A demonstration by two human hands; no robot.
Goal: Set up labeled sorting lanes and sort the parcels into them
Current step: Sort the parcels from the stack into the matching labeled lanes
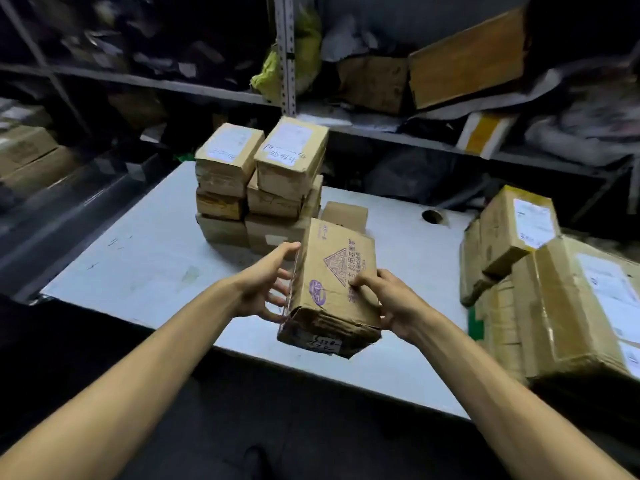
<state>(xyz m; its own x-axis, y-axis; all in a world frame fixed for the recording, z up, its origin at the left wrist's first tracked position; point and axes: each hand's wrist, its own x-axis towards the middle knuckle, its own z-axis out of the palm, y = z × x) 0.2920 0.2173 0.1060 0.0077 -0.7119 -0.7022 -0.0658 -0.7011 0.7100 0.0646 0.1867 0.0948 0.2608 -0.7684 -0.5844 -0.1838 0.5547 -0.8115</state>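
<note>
A: Up close, left hand (pixel 263 289) and right hand (pixel 384 301) both clasp the battered brown cardboard parcel (pixel 334 282), held above the white surface (pixel 156 258), printed face up, likely to read it.
B: And behind, two neat stacks of labelled brown boxes (pixel 284 164). A lane forming, I'd say.

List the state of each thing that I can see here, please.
held parcel: lifted over the table, tilted, worn at its near end.
left hand: grips the parcel's left side.
right hand: grips the parcel's right side.
centre stack: standing on the table, labels up.
right pile: stacked unevenly, top box tilted.
</note>
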